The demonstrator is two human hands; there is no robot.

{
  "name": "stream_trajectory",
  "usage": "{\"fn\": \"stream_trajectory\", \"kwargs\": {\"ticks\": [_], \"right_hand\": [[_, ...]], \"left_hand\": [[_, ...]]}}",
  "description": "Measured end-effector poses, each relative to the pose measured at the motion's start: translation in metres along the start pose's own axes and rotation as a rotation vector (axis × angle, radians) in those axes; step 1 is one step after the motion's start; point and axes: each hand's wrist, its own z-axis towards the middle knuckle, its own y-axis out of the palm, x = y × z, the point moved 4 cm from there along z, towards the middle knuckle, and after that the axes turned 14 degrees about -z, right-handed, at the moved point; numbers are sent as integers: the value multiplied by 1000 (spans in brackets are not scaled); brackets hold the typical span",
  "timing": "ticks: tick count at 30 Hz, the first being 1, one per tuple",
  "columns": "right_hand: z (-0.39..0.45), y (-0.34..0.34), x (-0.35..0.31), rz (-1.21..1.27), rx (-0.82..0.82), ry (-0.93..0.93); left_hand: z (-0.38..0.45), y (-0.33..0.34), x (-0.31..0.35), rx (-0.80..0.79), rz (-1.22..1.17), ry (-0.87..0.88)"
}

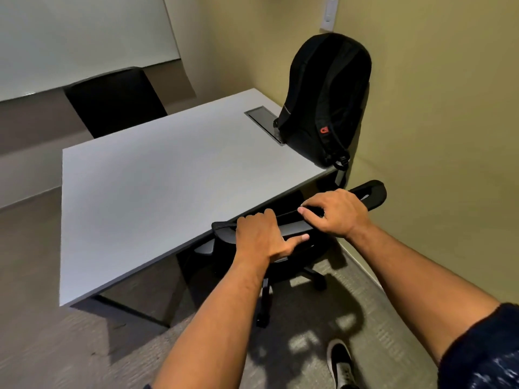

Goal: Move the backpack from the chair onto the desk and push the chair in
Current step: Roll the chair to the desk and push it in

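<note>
**On the chair back, both hands**

Along the top of the chair point(292, 220) back, the left hand point(264, 237) and right hand point(334, 211) each hold on, fingers curled over the edge. Its seat is tucked under the desk point(157, 186). At the far right desk corner the backpack point(325, 99) stands upright against the wall point(438, 102).

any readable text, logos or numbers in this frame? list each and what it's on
No readable text in this view.
Backpack: small red tag on the strap with a light mark, too small to read.
White plate on the wall: no legible marking.
Desk, chair: none.
</note>
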Motion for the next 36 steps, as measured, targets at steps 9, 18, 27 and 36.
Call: {"fn": "stream_trajectory", "kwargs": {"ticks": [9,18,27,36], "right_hand": [[25,14,17,68,17,-77],[45,14,-10,98,-21,-127],[78,16,-31,123,-42,-199],[115,17,-71,99,-62,-276]], "left_hand": [[17,-3,10,-56,35,-108],[17,-12,-19,-101,65,-166],[22,-15,-50,-25,74,-170],[22,-23,-95,25,61,-245]]}}
